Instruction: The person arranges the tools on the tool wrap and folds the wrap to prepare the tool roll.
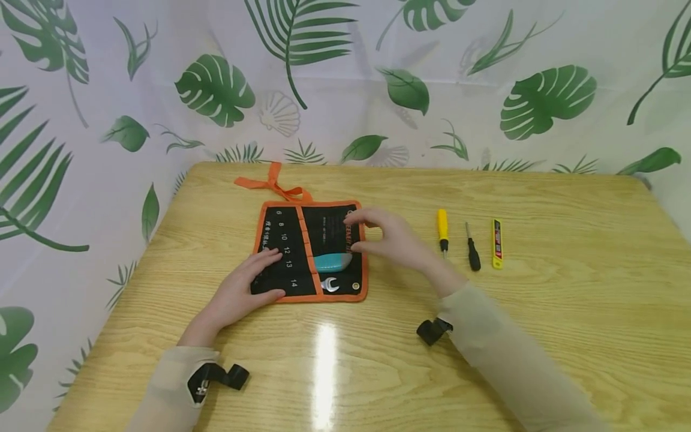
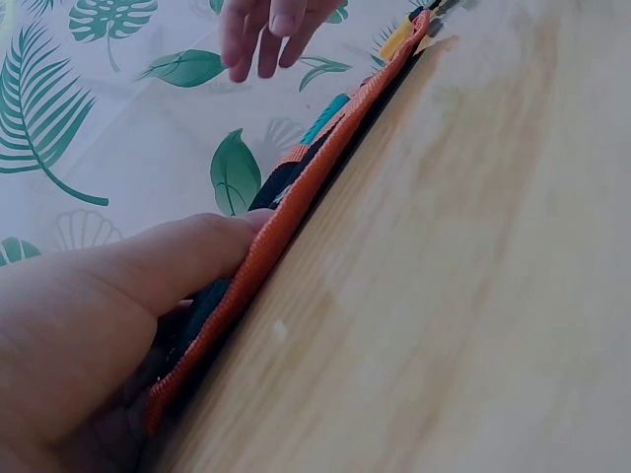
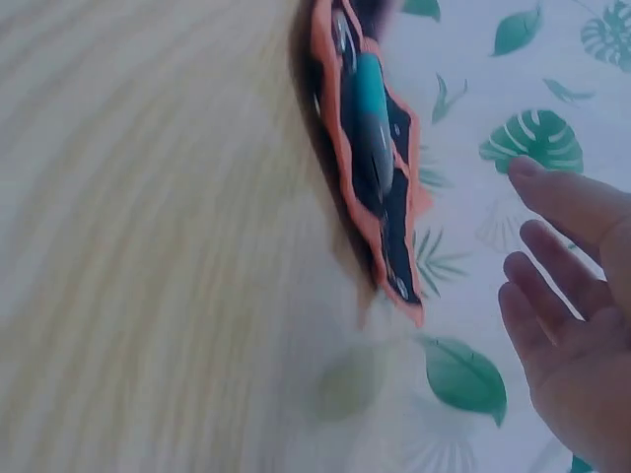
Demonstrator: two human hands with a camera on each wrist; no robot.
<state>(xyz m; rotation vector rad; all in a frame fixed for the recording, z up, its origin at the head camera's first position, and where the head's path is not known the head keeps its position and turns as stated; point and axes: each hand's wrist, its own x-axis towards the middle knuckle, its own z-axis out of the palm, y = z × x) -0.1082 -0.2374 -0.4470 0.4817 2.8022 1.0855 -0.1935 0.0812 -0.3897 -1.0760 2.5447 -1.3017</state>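
A black tool pouch [image 1: 335,231] with orange edging lies unfolded on the table. Size numbers run down its left part. From its pocket strip stick out a teal tool [image 1: 330,263] with a grey end and, nearer me, the head of an open-end wrench [image 1: 330,285]. My left hand [image 1: 243,294] rests on the pouch's left side, fingers spread; in the left wrist view its thumb [image 2: 202,258] presses at the orange edge. Over the pouch's right edge hovers my right hand [image 1: 391,237], thumb and fingers apart, holding nothing, as the right wrist view also shows.
Right of the pouch lie a yellow-handled screwdriver [image 1: 442,225], a black-handled screwdriver [image 1: 473,255] and a flat yellow-and-black pack [image 1: 497,243]. An orange tie ribbon [image 1: 275,183] trails behind the pouch. A leaf-patterned cloth [image 1: 335,132] hangs along the table's back and left edges.
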